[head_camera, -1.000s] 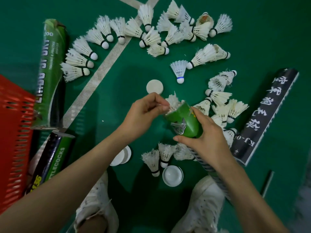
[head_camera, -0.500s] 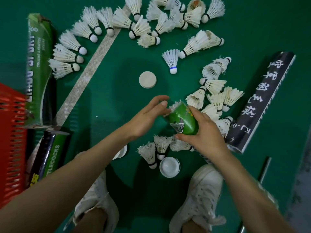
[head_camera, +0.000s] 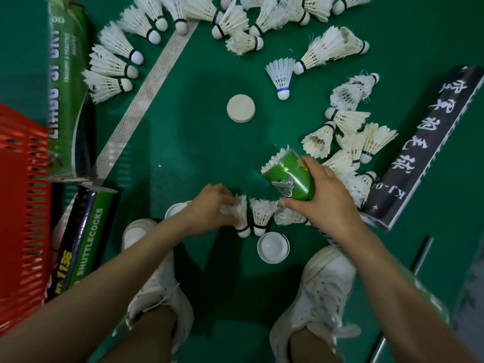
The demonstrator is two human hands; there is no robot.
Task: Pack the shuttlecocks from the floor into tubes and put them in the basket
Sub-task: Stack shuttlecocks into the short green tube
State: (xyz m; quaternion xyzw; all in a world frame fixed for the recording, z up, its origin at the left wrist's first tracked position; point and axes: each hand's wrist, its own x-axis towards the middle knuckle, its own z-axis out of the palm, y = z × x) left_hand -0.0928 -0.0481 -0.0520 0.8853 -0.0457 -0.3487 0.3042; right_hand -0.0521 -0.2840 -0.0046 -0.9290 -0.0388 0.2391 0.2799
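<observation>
Shuttlecocks (head_camera: pixel 262 214) lie on green floor near the shoes; left hand (head_camera: pixel 212 209) fingers closed around one (head_camera: pixel 239 216). Right hand (head_camera: pixel 324 197) grips green tube (head_camera: pixel 288 176), feathers poking out.

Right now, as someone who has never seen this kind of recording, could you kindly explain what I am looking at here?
There is no machine: a camera worn on a person's head looks down at their two bare hands and white shoes. The right hand holds a green tube with feathers showing at its mouth. The left hand is closing on a shuttlecock on the green floor. Many more shuttlecocks lie scattered around, with round white caps, other tubes such as a long black tube, and a red basket at the left.
</observation>
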